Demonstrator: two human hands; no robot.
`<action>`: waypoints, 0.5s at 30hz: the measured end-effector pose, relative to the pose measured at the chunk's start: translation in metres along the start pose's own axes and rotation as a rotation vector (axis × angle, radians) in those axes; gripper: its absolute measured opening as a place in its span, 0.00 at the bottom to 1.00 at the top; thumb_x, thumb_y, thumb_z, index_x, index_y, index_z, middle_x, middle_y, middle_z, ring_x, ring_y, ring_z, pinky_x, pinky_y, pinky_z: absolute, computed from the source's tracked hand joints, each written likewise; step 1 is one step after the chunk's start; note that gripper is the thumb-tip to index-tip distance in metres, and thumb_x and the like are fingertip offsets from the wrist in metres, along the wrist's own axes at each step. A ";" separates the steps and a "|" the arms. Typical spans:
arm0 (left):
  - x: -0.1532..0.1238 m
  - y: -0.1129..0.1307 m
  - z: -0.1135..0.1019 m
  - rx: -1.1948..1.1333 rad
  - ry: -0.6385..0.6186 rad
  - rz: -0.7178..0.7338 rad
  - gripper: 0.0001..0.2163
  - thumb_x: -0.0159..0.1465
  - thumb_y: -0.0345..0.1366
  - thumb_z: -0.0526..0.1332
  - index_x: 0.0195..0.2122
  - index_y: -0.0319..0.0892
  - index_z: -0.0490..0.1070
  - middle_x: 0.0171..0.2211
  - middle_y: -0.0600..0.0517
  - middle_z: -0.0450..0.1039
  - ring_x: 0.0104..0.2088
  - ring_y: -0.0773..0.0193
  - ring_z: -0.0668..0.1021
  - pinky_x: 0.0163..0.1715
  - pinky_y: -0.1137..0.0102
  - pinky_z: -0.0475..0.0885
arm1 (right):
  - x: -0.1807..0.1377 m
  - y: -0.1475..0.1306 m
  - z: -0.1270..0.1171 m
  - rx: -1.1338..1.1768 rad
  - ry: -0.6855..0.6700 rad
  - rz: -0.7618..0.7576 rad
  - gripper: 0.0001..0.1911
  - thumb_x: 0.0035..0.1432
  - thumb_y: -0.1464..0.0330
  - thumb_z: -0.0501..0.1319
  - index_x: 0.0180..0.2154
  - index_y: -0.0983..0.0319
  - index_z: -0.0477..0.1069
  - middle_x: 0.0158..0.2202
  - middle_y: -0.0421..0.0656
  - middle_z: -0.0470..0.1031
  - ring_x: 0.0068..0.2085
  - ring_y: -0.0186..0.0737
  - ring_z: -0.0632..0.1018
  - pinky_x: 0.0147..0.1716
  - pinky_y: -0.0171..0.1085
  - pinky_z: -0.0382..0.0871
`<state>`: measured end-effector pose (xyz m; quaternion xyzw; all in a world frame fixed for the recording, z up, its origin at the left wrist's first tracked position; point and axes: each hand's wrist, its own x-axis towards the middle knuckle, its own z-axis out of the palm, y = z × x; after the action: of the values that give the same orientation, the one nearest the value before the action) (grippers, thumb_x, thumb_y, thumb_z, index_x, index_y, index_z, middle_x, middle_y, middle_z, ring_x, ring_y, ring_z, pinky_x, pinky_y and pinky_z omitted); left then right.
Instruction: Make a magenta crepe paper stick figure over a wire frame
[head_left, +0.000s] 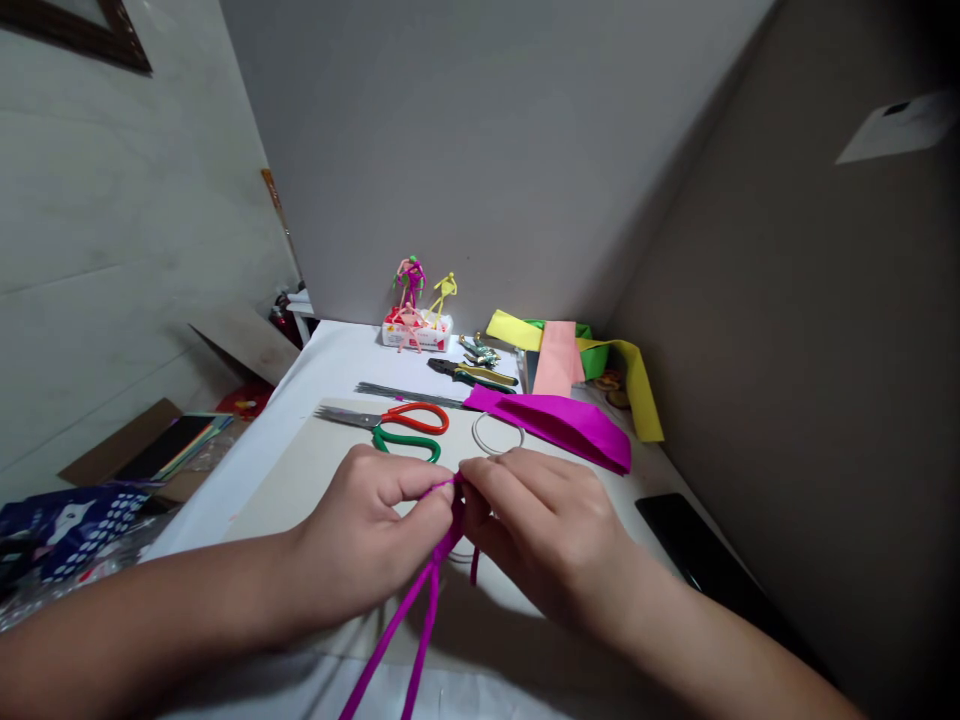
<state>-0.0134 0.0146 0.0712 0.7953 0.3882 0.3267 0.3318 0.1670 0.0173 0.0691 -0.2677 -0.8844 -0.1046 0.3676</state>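
Observation:
Between my two hands is a magenta figure [448, 540] of wrapped strips, its two long thin legs hanging toward me. My left hand [375, 525] pinches its upper part between thumb and forefinger. My right hand [551, 525] is closed on the same upper part from the other side, and a short magenta end hangs below its fingers. The fingers hide the top of the figure. Just beyond my hands lie scissors [382, 420] with one red and one green handle, and a white wire ring [498, 434].
Behind are pliers [472, 374], a bundle of thin wires [409, 395], a folded magenta strip [559, 425], and yellow, pink and green strips [559, 355]. Small wrapped figures [411, 285] stand on a white-and-red box [417, 333]. A black phone [701, 550] lies right; a wall [487, 150] rises behind.

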 end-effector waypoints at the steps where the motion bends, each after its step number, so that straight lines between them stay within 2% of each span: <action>1: 0.000 -0.001 0.000 0.005 0.015 0.011 0.16 0.64 0.32 0.50 0.19 0.38 0.65 0.17 0.57 0.57 0.20 0.71 0.62 0.20 0.75 0.58 | -0.001 -0.002 0.001 -0.013 -0.009 0.004 0.06 0.58 0.78 0.57 0.35 0.69 0.72 0.23 0.43 0.71 0.23 0.37 0.69 0.23 0.36 0.63; 5: 0.001 -0.003 0.002 0.052 0.045 0.029 0.15 0.63 0.31 0.51 0.22 0.36 0.70 0.18 0.56 0.62 0.20 0.71 0.65 0.22 0.75 0.61 | -0.005 -0.009 0.006 -0.085 -0.036 -0.010 0.05 0.56 0.79 0.58 0.34 0.71 0.73 0.25 0.47 0.73 0.25 0.41 0.71 0.25 0.38 0.66; 8: 0.000 -0.004 0.004 0.051 0.070 0.050 0.15 0.63 0.30 0.51 0.21 0.37 0.68 0.18 0.57 0.62 0.20 0.71 0.65 0.22 0.75 0.62 | -0.006 -0.010 0.008 -0.078 -0.020 -0.016 0.07 0.56 0.80 0.57 0.36 0.72 0.73 0.25 0.47 0.73 0.25 0.40 0.71 0.24 0.38 0.67; 15: 0.001 0.000 0.003 0.088 0.187 0.080 0.14 0.63 0.31 0.53 0.21 0.38 0.70 0.19 0.55 0.69 0.23 0.69 0.71 0.24 0.76 0.67 | -0.004 -0.005 0.001 0.121 -0.020 0.024 0.12 0.59 0.81 0.52 0.42 0.76 0.71 0.29 0.51 0.76 0.28 0.40 0.73 0.26 0.37 0.70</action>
<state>-0.0110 0.0146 0.0700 0.7899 0.3994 0.3952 0.2457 0.1656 0.0120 0.0659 -0.2566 -0.8896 -0.0439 0.3753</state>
